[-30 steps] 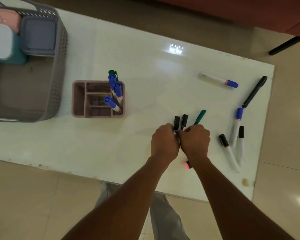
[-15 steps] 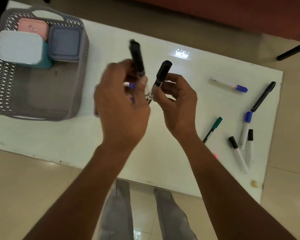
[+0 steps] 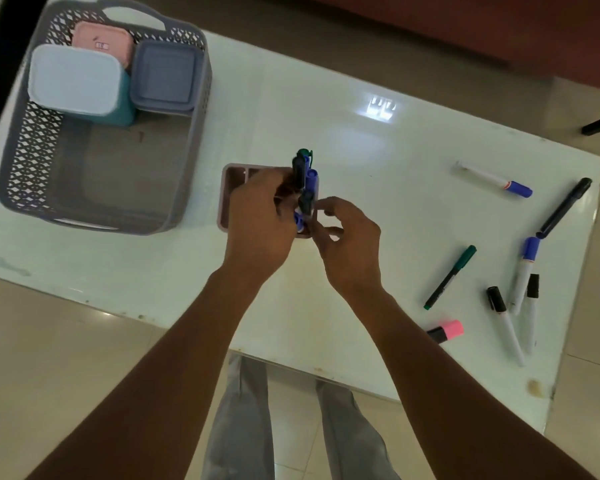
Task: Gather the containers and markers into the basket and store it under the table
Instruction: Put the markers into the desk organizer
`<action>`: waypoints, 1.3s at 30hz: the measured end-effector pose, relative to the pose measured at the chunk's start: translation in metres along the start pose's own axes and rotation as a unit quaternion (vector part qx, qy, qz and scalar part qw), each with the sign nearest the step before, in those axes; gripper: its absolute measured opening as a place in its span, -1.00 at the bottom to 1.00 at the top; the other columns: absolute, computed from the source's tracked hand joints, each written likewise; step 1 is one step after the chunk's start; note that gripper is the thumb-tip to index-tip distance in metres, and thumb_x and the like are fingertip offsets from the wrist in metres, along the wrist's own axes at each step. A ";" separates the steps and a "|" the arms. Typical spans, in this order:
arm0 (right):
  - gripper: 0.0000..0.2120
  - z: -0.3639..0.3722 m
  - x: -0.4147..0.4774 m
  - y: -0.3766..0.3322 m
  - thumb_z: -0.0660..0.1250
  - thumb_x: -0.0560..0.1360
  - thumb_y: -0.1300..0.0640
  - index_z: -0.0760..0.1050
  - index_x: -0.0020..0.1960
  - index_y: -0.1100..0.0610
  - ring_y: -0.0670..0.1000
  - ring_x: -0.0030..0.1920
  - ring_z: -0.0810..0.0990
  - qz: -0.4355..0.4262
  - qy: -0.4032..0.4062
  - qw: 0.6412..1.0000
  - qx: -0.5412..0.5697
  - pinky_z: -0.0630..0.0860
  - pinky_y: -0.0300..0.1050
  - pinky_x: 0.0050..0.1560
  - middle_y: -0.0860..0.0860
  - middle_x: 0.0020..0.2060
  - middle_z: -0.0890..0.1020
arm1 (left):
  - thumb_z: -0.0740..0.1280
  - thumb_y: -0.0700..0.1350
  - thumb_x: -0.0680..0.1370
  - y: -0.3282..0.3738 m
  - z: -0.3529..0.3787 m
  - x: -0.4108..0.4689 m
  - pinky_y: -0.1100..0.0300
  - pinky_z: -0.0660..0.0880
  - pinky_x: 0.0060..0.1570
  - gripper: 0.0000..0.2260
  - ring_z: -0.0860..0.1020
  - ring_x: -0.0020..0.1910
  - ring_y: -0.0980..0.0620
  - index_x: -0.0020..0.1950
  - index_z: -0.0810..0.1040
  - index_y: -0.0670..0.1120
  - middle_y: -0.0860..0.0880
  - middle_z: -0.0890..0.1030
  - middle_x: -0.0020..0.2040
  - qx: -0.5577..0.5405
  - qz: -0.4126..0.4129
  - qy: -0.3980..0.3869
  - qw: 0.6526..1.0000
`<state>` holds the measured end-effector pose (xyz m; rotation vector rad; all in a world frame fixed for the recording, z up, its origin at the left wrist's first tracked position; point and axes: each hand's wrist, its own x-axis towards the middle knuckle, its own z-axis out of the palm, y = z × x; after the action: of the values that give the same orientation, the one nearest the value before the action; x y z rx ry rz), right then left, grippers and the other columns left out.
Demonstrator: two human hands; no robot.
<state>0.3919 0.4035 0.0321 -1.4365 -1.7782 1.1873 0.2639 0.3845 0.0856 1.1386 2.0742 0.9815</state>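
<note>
A pink divided organizer (image 3: pixel 230 188) stands mid-table with blue-capped markers (image 3: pixel 311 181) and a green one upright in it. My left hand (image 3: pixel 257 226) covers most of the organizer and grips a black marker (image 3: pixel 298 168) standing in its right-hand side. My right hand (image 3: pixel 352 244) is just right of the organizer, fingers apart, with its fingertips beside a second black marker (image 3: pixel 306 201) standing in it. The grey basket (image 3: pixel 25 150) at the left holds a pale-blue-lidded container (image 3: pixel 73 81), a pink one (image 3: pixel 101 43) and a purple-grey one (image 3: pixel 163 77).
Loose on the right of the white table (image 3: pixel 378 168) lie a blue-capped marker (image 3: pixel 496 180), a black pen (image 3: pixel 565 206), a green pen (image 3: pixel 451 277), another blue-capped marker (image 3: pixel 525 268), two black-capped markers (image 3: pixel 503 323) and a pink highlighter (image 3: pixel 447 330). My legs stand at the near edge.
Both hands lifted the two black markers off the table, carried them left and lowered them into the organizer. The right hand's fingers have opened.
</note>
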 end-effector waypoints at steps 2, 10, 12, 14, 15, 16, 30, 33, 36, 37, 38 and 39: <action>-0.78 -0.001 -0.002 0.002 0.41 0.47 0.23 0.61 0.11 0.06 -0.06 0.03 0.58 -0.002 0.003 1.000 -0.010 0.64 -0.10 -0.08 -0.20 0.00 0.58 | 0.24 -0.39 0.50 -0.004 0.002 0.001 0.31 0.58 -0.19 -0.82 0.61 -0.22 0.01 -0.04 0.61 -0.21 -0.04 0.62 -0.23 -0.003 -0.006 -0.033 0.999; -0.74 0.001 0.001 -0.009 0.43 0.47 0.15 0.56 0.15 0.08 -0.07 -0.08 0.57 -0.036 0.004 0.999 -0.034 0.59 -0.21 -0.24 -0.13 -0.03 0.61 | 0.28 -0.43 0.48 -0.010 -0.008 0.010 0.42 0.51 -0.12 -0.70 0.55 -0.12 0.22 0.10 0.61 -0.14 0.02 0.61 -0.02 0.037 -0.021 -0.087 0.995; -0.74 -0.001 0.004 -0.012 0.41 0.46 0.17 0.57 0.14 0.09 -0.09 -0.10 0.55 -0.050 -0.001 0.998 -0.029 0.56 -0.21 -0.27 -0.13 -0.04 0.60 | 0.26 -0.44 0.45 -0.010 -0.011 0.008 0.31 0.52 -0.05 -0.65 0.53 -0.07 0.18 0.13 0.61 -0.15 0.03 0.60 -0.01 0.045 0.002 -0.047 0.998; -0.77 -0.003 0.007 -0.014 0.39 0.47 0.19 0.58 0.12 0.11 -0.09 -0.12 0.55 -0.058 -0.016 0.998 -0.032 0.54 -0.21 -0.27 -0.09 -0.04 0.63 | 0.24 -0.47 0.46 -0.012 -0.011 0.004 0.41 0.54 -0.19 -0.64 0.60 -0.14 0.22 0.13 0.61 -0.14 0.16 0.59 -0.07 -0.015 -0.012 -0.059 0.998; -0.79 -0.003 0.007 -0.014 0.38 0.48 0.20 0.58 0.11 0.12 -0.08 -0.13 0.56 -0.059 -0.027 0.997 -0.036 0.53 -0.21 -0.25 -0.07 -0.04 0.64 | 0.23 -0.48 0.47 -0.013 -0.010 0.002 0.42 0.55 -0.23 -0.62 0.62 -0.13 0.24 0.14 0.60 -0.12 0.19 0.59 -0.06 -0.038 -0.017 -0.071 0.997; -0.81 -0.004 0.008 -0.014 0.37 0.50 0.21 0.59 0.10 0.13 -0.07 -0.14 0.57 -0.060 -0.037 0.997 -0.039 0.52 -0.21 -0.23 -0.05 -0.05 0.66 | 0.22 -0.49 0.47 -0.013 -0.008 -0.001 0.41 0.57 -0.20 -0.61 0.63 -0.11 0.23 0.14 0.60 -0.12 0.19 0.60 -0.05 -0.047 -0.021 -0.078 0.996; -0.86 -0.009 0.002 -0.006 0.37 0.53 0.18 0.61 0.07 0.12 -0.08 -0.21 0.60 -0.007 -0.048 0.994 -0.099 0.61 -0.03 -0.21 -0.04 -0.03 0.67 | 0.29 -0.38 0.51 -0.017 0.003 -0.010 0.14 0.59 0.09 -0.76 0.63 -0.02 -0.02 0.12 0.63 -0.19 -0.10 0.66 0.05 0.049 0.036 -0.052 0.997; -0.83 -0.013 0.002 -0.007 0.34 0.50 0.27 0.58 0.07 0.15 -0.11 -0.20 0.58 0.001 0.014 0.995 -0.098 0.62 -0.05 -0.20 -0.04 -0.02 0.64 | 0.26 -0.41 0.48 -0.018 0.005 -0.011 0.20 0.58 0.09 -0.69 0.59 -0.03 0.05 0.14 0.61 -0.17 -0.07 0.66 0.06 0.072 0.026 -0.011 0.997; -0.78 -0.018 0.013 -0.018 0.27 0.48 0.33 0.57 0.07 0.16 -0.14 -0.17 0.57 -0.001 0.059 0.998 -0.036 0.58 -0.20 -0.23 -0.05 -0.03 0.63 | 0.33 -0.40 0.44 -0.020 0.006 -0.017 0.46 0.51 0.05 -0.60 0.57 -0.05 0.23 0.23 0.54 -0.10 0.09 0.61 0.07 0.024 0.011 -0.006 1.000; -0.77 -0.019 0.019 -0.023 0.25 0.50 0.32 0.57 0.10 0.16 -0.15 -0.15 0.57 0.000 0.058 0.998 -0.015 0.55 -0.29 -0.24 -0.05 -0.01 0.63 | 0.36 -0.37 0.44 -0.020 0.007 -0.022 0.51 0.49 0.03 -0.58 0.56 -0.03 0.28 0.25 0.51 -0.08 0.16 0.58 0.06 0.008 0.015 -0.017 1.000; -0.76 -0.020 0.025 -0.030 0.25 0.53 0.28 0.57 0.16 0.15 -0.17 -0.11 0.57 0.004 0.052 0.999 0.003 0.51 -0.38 -0.23 -0.05 0.03 0.63 | 0.40 -0.33 0.43 -0.021 0.009 -0.026 0.51 0.48 0.00 -0.57 0.56 -0.01 0.29 0.26 0.49 -0.07 0.18 0.56 0.06 0.001 0.021 -0.027 0.999; -0.74 -0.019 0.033 -0.036 0.25 0.57 0.21 0.54 0.23 0.12 -0.18 -0.06 0.57 0.014 0.038 0.999 0.016 0.48 -0.46 -0.19 -0.05 0.09 0.62 | 0.44 -0.27 0.43 -0.022 0.012 -0.030 0.47 0.50 -0.03 -0.56 0.57 0.00 0.24 0.28 0.47 -0.07 0.15 0.55 0.07 0.004 0.026 -0.034 0.999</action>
<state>0.3825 0.4397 0.0693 -1.4732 -1.6841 1.1547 0.2772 0.3543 0.0649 1.2199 2.0062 0.9467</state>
